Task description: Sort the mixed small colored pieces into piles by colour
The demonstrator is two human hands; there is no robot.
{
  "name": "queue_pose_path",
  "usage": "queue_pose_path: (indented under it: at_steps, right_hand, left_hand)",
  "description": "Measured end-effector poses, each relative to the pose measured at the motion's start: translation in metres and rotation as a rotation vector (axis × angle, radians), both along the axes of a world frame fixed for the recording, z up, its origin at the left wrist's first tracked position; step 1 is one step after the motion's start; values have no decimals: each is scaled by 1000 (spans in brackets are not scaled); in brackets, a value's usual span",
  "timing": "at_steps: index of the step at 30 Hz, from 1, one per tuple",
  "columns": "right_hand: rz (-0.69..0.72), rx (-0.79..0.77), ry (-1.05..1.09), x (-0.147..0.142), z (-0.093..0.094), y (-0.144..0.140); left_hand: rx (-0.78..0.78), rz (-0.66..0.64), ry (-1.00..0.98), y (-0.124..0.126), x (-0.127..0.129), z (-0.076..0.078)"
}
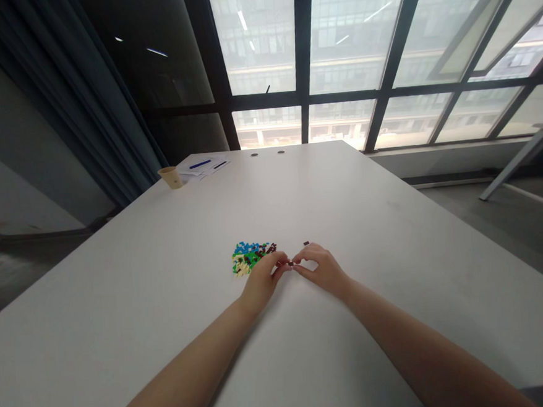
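My left hand (266,271) and my right hand (321,263) meet over the white table, fingertips almost touching. Both are closed in a pinch around a small dark brown building brick (291,264), which shows between them; the fingers partly cover it. A second dark brown brick piece (306,243) lies on the table just beyond my right hand. Beside and behind my left hand spreads a pile of small bricks (248,250) in blue, green, cream and dark brown. My left hand hides part of that pile.
The white table (336,193) reaches to the window wall. At its far left stand a tan paper cup (172,177) and papers (206,169), with a blue pen (200,164) on them. Two round dark discs sit near the far edge. A white-legged table (513,165) is at the right.
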State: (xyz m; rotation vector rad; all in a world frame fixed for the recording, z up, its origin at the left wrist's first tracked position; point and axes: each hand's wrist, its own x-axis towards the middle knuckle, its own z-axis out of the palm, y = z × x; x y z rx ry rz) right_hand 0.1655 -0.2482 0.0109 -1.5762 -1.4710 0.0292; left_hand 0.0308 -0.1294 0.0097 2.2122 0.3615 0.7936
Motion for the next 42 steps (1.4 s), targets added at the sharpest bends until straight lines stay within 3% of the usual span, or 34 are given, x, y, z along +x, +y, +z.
queue_pose_path:
  at_steps: [3,8,17,26,32,37,39,42]
  right_hand:
    - [-40,-9,-32,8,-1,-1]
    - [-188,-68,-123,32,-6,-4]
    - [-472,-363,-109,50,-18,1]
    - [-469,-456,-38,50,-18,0]
    - [-384,-391,-78,39,-15,-3]
    - [-344,-342,-85,35,-17,-2]
    - [-325,-310,-80,34,-18,-1]
    - [-257,-229,-75,31,-17,0]
  left_hand:
    - [38,66,8,6,1,-3]
    - [236,146,97,17,1,-4]
    - [431,218,377,13,2,-7]
    - [502,246,480,13,0,0]
    - [547,258,497,15,0,-3]
    - [475,260,445,16,2,-2]
    - [363,216,370,16,3,-2]
    - [78,129,219,13,3,-2]
